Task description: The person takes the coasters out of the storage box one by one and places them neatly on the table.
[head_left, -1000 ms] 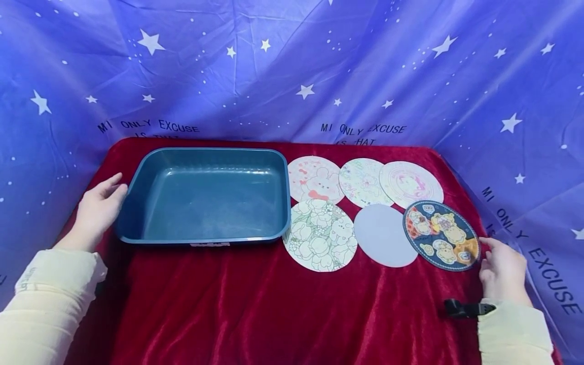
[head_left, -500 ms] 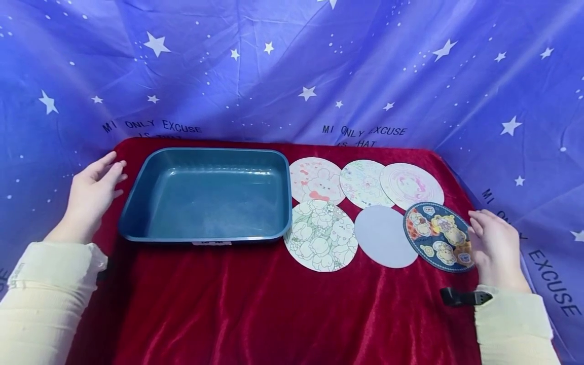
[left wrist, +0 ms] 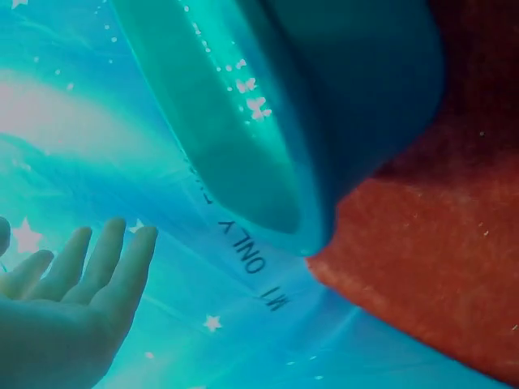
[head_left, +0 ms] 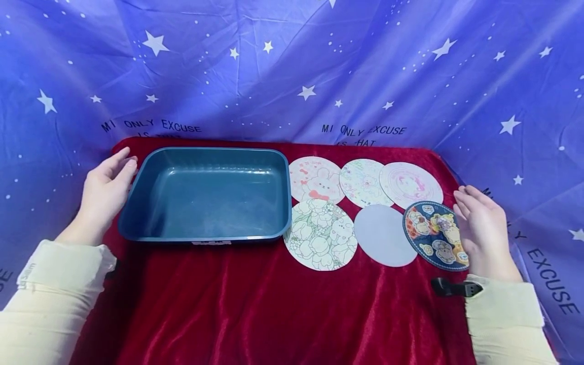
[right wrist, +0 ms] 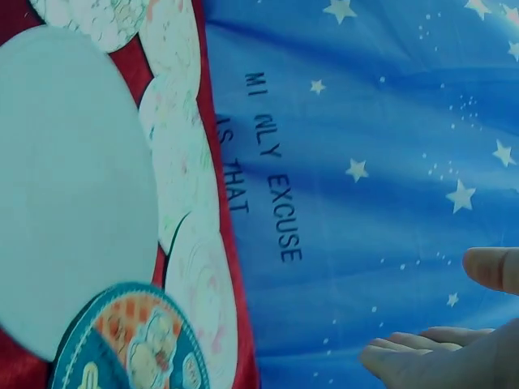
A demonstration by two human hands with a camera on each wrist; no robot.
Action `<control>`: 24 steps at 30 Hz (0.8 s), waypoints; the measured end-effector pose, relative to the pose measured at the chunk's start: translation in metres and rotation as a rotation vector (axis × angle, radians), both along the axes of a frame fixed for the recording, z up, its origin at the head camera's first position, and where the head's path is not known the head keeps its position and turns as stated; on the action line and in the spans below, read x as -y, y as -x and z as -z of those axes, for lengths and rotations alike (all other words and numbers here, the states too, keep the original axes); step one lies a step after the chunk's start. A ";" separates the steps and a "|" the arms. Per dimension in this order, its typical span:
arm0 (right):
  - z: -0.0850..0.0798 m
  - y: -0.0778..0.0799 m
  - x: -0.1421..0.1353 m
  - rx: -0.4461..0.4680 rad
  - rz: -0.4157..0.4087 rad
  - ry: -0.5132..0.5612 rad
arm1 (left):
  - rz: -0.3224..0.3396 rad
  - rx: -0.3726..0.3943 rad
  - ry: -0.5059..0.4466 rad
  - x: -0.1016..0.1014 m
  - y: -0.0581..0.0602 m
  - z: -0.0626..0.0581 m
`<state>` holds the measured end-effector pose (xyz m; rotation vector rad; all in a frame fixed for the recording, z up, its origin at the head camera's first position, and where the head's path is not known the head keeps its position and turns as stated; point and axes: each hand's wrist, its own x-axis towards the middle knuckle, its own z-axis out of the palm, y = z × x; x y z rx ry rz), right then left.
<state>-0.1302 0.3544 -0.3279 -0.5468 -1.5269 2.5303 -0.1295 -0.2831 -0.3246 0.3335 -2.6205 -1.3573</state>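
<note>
My left hand (head_left: 102, 195) hovers just left of the deep blue rectangular basin (head_left: 205, 208), fingers extended and holding nothing. In the left wrist view that hand (left wrist: 73, 300) is apart from the basin's rim (left wrist: 312, 219). On the other side, my right hand (head_left: 485, 230) is raised with its palm turned inward, overlapping the right edge of a dark blue round mat (head_left: 433, 235) printed with cartoon figures. The right wrist view shows the same hand (right wrist: 454, 348) in front of the backdrop, its fingers loosely extended and gripping nothing.
More thin round mats lie flat: a plain grey one (head_left: 385, 235), a green floral one (head_left: 321, 235), a pink rabbit one (head_left: 315, 180), and two pale patterned ones behind. Red velvet (head_left: 255, 304) covers the table. A starry blue cloth (head_left: 292, 66) hangs around it.
My right hand has left the dark mat's edge, moving up and inward. The left hand has come off the basin's rim and risen beside it. Basin and mats stay put.
</note>
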 end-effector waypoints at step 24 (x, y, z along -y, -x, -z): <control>-0.022 0.028 0.090 -0.025 -0.082 -0.358 | 0.196 -0.171 0.540 -0.042 -0.003 -0.007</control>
